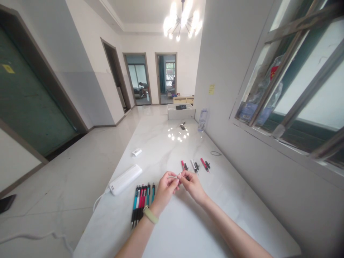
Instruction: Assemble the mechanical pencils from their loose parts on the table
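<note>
Above the middle of the white table, my left hand point(167, 188) and my right hand point(191, 184) meet at the fingertips. Both are closed in a pinch around something small, mostly hidden by the fingers. Just beyond them lie pen parts in small groups: a red barrel point(183, 165) with a black piece, a white barrel point(194, 166) with a black piece, and another red barrel point(204, 164) with a black piece. Left of my left wrist, several assembled click pens point(141, 200) in teal, white, red and black lie in a row, partly covered by my forearm.
A white power strip point(125, 180) with its cord lies on the table's left side, a small white adapter point(137, 152) beyond it. Farther off are keys point(183, 125), a clear bottle point(202, 120) and a white box point(181, 113). A wall borders the right; a person point(144, 87) is in a far room.
</note>
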### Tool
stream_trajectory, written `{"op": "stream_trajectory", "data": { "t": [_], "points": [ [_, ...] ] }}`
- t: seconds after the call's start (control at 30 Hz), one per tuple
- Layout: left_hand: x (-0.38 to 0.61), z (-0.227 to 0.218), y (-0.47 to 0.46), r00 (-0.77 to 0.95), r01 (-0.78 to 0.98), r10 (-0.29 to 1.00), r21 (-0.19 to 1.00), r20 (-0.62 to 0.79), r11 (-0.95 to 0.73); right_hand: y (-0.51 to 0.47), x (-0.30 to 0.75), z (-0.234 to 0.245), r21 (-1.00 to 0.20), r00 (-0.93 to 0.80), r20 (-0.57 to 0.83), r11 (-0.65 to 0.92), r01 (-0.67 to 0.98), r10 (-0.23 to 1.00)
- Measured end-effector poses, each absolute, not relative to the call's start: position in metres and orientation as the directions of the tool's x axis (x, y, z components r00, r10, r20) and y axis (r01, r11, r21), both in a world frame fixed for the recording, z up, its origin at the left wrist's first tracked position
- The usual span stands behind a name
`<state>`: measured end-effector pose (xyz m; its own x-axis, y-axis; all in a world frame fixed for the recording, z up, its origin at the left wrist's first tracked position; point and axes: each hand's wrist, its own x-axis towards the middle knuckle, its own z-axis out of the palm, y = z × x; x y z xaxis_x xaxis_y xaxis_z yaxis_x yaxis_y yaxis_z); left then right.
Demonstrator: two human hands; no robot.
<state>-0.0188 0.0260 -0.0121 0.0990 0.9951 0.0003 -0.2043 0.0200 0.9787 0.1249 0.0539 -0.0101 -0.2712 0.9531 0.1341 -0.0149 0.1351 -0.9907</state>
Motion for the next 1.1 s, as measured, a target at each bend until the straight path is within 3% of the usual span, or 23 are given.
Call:
{"op": "stream_trajectory", "data": {
  "t": [0.33,0.6,1.1],
  "points": [
    [-0.0186,-0.0129,0.0235,0.106,-0.033,0.991,0.996,0.085,-0.082,0.054,0.1265,-0.0091,-0.999,-0.262,0.046,0.046,-0.006,0.964],
    [-0.0191,-0.0079,0.0235,0.069,-0.028,0.992,0.994,0.109,-0.107,0.0568,0.1301,-0.0099,-0.98,-0.235,0.157,0.181,0.085,0.959],
    [-0.0189,-0.0175,0.0264,0.107,-0.068,0.992,0.996,0.069,-0.062,0.0586,0.1341,-0.0086,-0.979,-0.205,0.165,0.186,0.088,0.965]
  ]
}}
